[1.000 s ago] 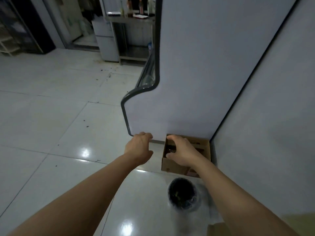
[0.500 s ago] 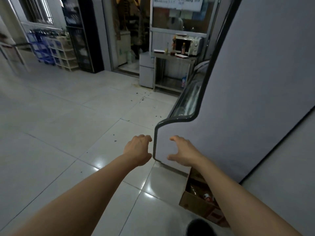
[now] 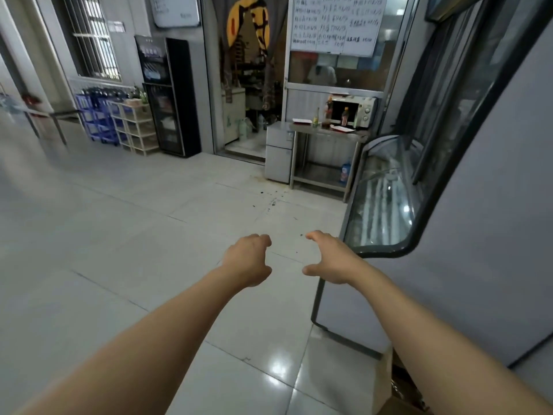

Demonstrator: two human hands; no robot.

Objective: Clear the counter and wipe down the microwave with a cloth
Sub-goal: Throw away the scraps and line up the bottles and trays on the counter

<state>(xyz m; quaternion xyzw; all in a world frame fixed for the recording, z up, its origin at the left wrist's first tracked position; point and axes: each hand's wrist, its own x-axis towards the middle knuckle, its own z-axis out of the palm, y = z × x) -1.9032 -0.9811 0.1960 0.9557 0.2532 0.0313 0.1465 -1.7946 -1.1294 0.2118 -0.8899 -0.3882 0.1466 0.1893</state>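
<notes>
Far across the room a white microwave [image 3: 356, 111] stands on a steel counter [image 3: 303, 129], its door area dark. Bottles [image 3: 345, 116] and flat red-and-white items [image 3: 342, 128] sit on the counter in front of it. My left hand [image 3: 247, 260] hangs in mid-air over the floor with loosely curled fingers, holding nothing. My right hand [image 3: 328, 257] is beside it, fingers relaxed and spread, empty too. Both hands are several metres short of the counter. No cloth is in view.
A glass display case [image 3: 386, 202] with a grey side panel runs along the right. A small white fridge [image 3: 278, 151] stands left of the counter. A black cooler [image 3: 167, 94], shelves and blue crates line the far left wall. A cardboard box edge [image 3: 398, 405] shows bottom right.
The view has swung up from a cardboard box on the floor to the room ahead. My right hand has come away from the box; both hands now hang empty in the air.
</notes>
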